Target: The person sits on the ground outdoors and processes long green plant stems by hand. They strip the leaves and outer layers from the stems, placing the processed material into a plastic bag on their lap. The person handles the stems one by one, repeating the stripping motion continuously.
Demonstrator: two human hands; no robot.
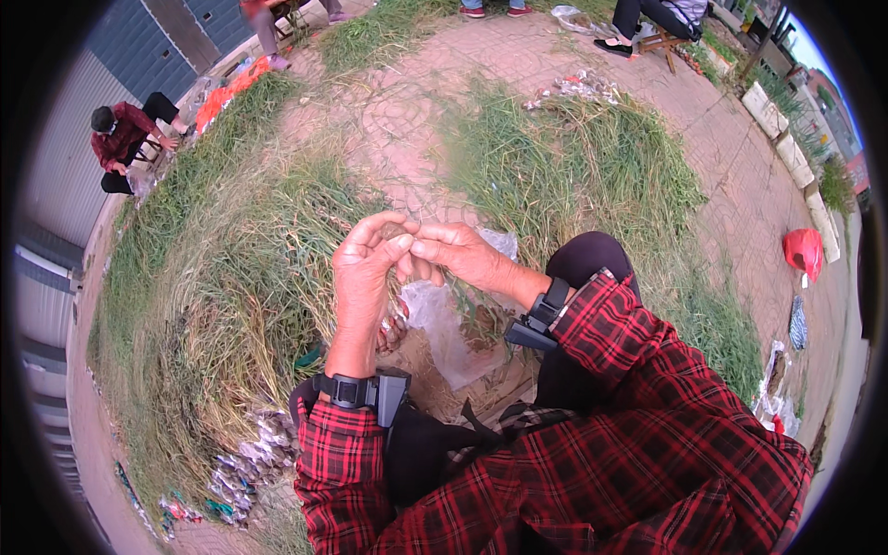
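My left hand (365,255) is raised over the grass, its thumb and fingers around a small brown lump (393,230), perhaps soil. The thumb and fingers of my right hand (458,251) are pinched close together beside the lump; whatever lies between them is hidden. Below both hands, a clear plastic bag (444,336) lies between my knees, with dark crumbly soil (485,326) next to it. Just under my left hand, several bundled ends (393,327) wrapped in reddish and clear plastic show at the edge of the grass.
Long cut grass (257,277) is heaped at my left, with plastic-wrapped ends (243,479) along its near side. Another grass pile (576,159) lies ahead on the brick paving (402,125). A person (128,139) sits at far left; others sit ahead. A red bag (803,251) is at right.
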